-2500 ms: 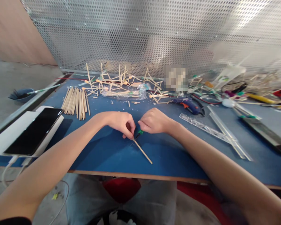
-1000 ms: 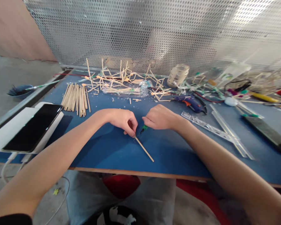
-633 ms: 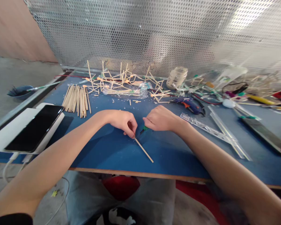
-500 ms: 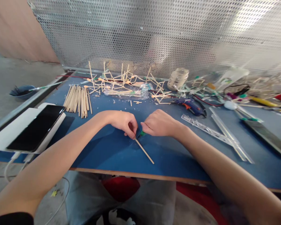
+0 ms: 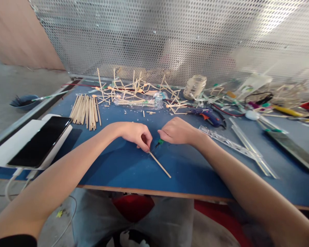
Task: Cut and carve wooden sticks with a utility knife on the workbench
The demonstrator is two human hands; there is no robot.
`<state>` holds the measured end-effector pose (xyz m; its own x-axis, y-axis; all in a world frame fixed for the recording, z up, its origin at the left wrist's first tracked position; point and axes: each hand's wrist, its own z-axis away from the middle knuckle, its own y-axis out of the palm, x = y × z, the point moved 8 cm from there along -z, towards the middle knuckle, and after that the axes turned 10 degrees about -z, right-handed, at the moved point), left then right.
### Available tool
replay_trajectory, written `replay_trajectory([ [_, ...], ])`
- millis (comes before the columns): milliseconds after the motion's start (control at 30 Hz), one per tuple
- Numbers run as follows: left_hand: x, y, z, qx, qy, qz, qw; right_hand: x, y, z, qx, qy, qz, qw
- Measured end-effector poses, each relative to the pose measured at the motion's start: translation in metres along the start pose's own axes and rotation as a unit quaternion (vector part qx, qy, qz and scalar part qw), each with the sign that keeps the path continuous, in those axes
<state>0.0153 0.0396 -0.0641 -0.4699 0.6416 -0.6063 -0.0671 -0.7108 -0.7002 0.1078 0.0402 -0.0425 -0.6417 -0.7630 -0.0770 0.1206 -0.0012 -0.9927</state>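
My left hand (image 5: 136,134) is closed, pinching the far end of a thin wooden stick (image 5: 160,165) that lies on the blue table (image 5: 113,168) and points toward me. My right hand (image 5: 176,131) is closed round a small tool with a green grip (image 5: 160,141); its dark tip points at the stick's pinched end. The two hands almost touch in the middle of the table.
A bundle of loose sticks (image 5: 84,109) lies at the far left. Glued stick frames (image 5: 134,90) and a plastic bag sit behind. A blue glue gun (image 5: 208,115), clear rulers (image 5: 237,145) and a jar (image 5: 195,86) stand to the right. A phone (image 5: 39,141) rests at the left edge.
Both hands stay on the stick and the tool. The right hand drew the tool a little away from the left hand, then toward it, then away again. The stick barely moves.
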Motion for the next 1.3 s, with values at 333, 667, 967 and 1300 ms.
replay_trajectory([
  [333,0.000,0.001,0.000,0.001,-0.003,-0.004,1.000,0.003,0.001,0.000,-0.002,0.000,0.000,1.000],
  [667,-0.001,0.001,0.000,0.004,0.002,0.003,1.000,-0.009,0.003,0.000,-0.001,0.019,0.002,1.000],
  [967,-0.004,0.002,0.001,0.006,0.000,0.021,1.000,0.002,0.000,0.002,-0.011,0.013,0.012,1.000],
  [1300,-0.003,0.002,0.000,0.000,0.002,0.029,1.000,0.003,-0.002,0.000,-0.029,-0.017,-0.005,0.999],
])
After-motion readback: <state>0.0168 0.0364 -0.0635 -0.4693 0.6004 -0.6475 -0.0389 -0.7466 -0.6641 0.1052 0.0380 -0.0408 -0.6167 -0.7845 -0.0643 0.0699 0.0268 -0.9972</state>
